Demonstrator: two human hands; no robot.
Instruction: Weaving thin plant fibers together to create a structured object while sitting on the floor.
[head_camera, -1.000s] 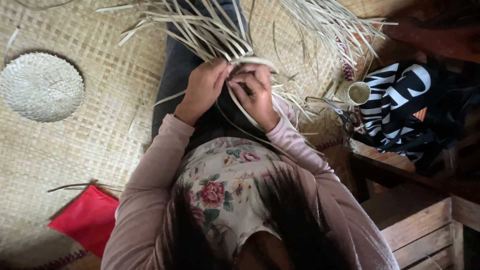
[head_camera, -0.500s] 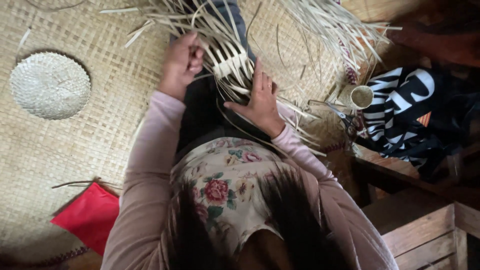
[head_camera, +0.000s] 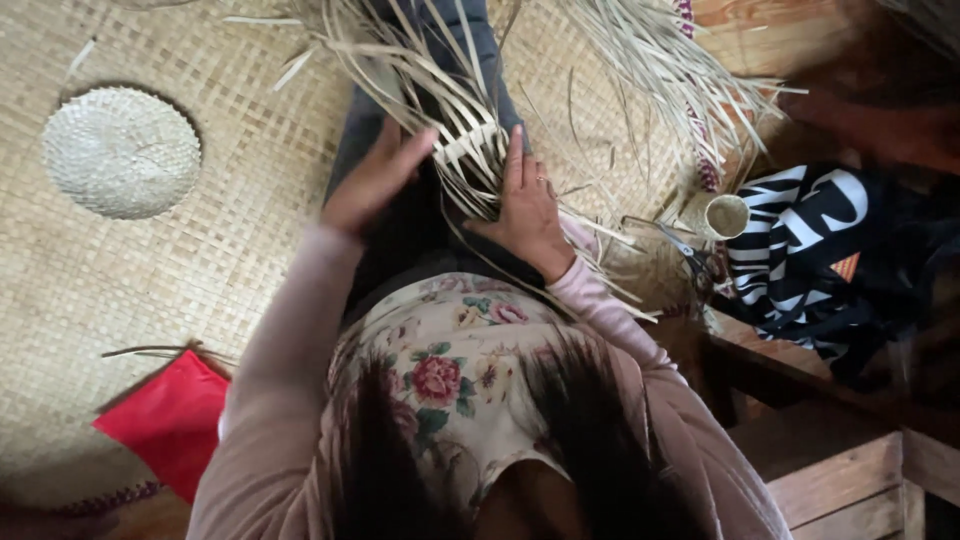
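Observation:
A half-woven piece of pale straw strips (head_camera: 455, 150) lies across my lap, its loose ends fanning out toward the top of the view. My right hand (head_camera: 525, 205) lies flat on the woven part with its fingers stretched out, pressing it against my dark trousers. There is a ring on one finger. My left hand (head_camera: 372, 180) sits just left of the weave, fingers straight and together, with the fingertips touching the edge strips. Nothing is gripped in either hand as far as I can see.
I sit on a woven straw mat (head_camera: 200, 270). A round woven disc (head_camera: 122, 152) lies at the left, and a red cloth (head_camera: 170, 420) at the lower left. A small cup (head_camera: 727, 215), scissors (head_camera: 680, 245), a black-and-white striped cloth (head_camera: 810, 250) and wooden boards (head_camera: 840, 480) are at the right.
My left hand has come down from the loose strips to the left edge of the weave. My right hand has stayed flat on the woven part.

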